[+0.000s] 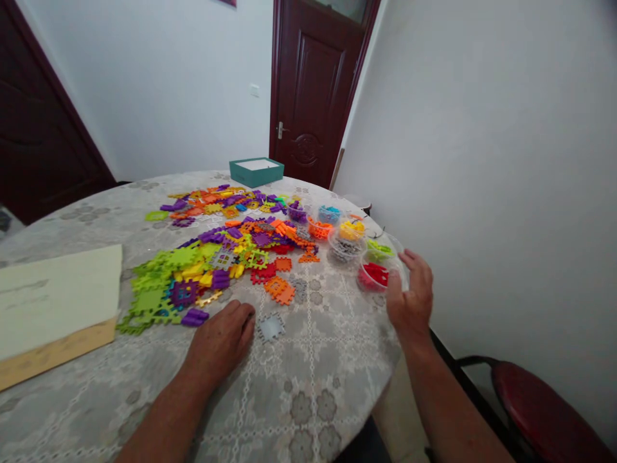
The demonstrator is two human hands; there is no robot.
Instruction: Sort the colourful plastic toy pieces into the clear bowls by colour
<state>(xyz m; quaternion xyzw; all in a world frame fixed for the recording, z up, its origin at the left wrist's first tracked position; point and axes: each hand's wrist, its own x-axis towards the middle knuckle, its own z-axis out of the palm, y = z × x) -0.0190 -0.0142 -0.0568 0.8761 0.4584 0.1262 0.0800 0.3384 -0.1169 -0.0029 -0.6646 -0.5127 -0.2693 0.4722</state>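
Note:
My left hand (222,335) rests on the table with its fingers curled together, just left of a loose grey square piece (271,326); whatever its fingers may hold is hidden. At the right table edge, my right hand (412,292) has its thumb and fingers apart beside a clear bowl of red pieces (373,275). Its thumb is at the bowl's rim. Behind that bowl stands one with lime green pieces (379,249). Grey pieces (346,249) fill another clear bowl to the left. A mixed pile of colourful interlocking pieces (193,263) spreads across the table's middle and left.
Farther bowls hold yellow (352,230), orange (320,228), blue (330,214) and purple pieces (297,211). A green box (257,173) sits at the far edge of the patterned table (313,386). Cardboard (58,299) lies at left. A red chair (540,411) stands at lower right.

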